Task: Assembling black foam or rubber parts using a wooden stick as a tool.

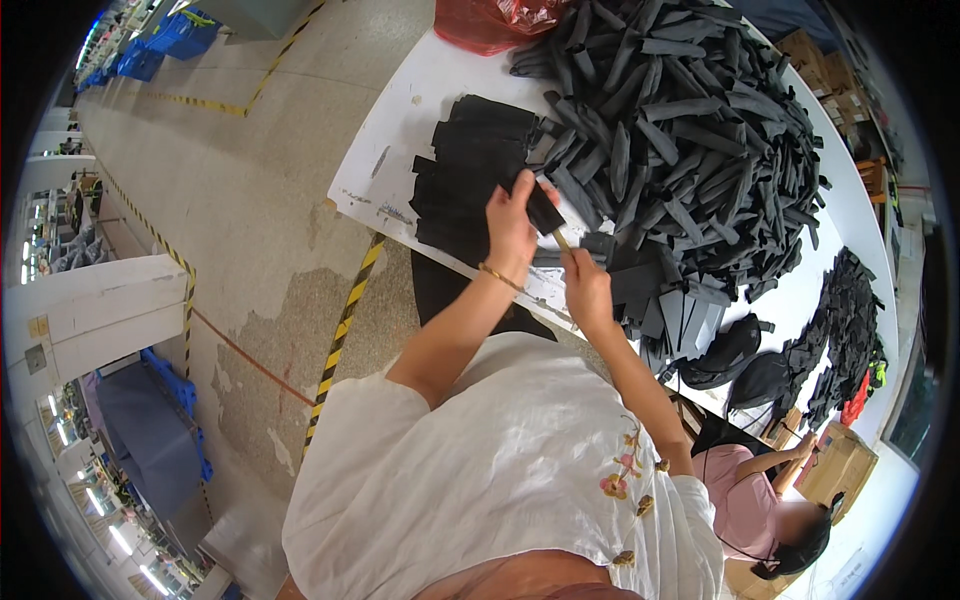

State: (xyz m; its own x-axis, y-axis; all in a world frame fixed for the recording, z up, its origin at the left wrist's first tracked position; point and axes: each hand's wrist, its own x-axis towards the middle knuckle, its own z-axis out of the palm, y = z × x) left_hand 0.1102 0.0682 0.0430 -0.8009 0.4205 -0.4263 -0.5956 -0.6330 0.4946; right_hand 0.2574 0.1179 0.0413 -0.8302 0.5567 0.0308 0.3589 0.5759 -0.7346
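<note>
My left hand [511, 228] grips a small black fabric tube [544, 212] between thumb and fingers. Closed around a thin yellowish stick [562, 241], my right hand [588, 288] holds its far end against the tube's open end; how deep it goes inside is hidden. Left of my hands, flat black fabric pieces [470, 165] lie in overlapping rows on the white table [375, 150]. A large heap of dark, rolled fabric tubes [680, 130] rises just beyond and to the right of my hands.
Stacked flat dark pieces [640, 300] and black pouches [735, 350] lie along the table's near right side. A red plastic bag [490, 25] sits at the far edge. Another person in a pink top [740, 495] works at lower right, beside a cardboard box [840, 465].
</note>
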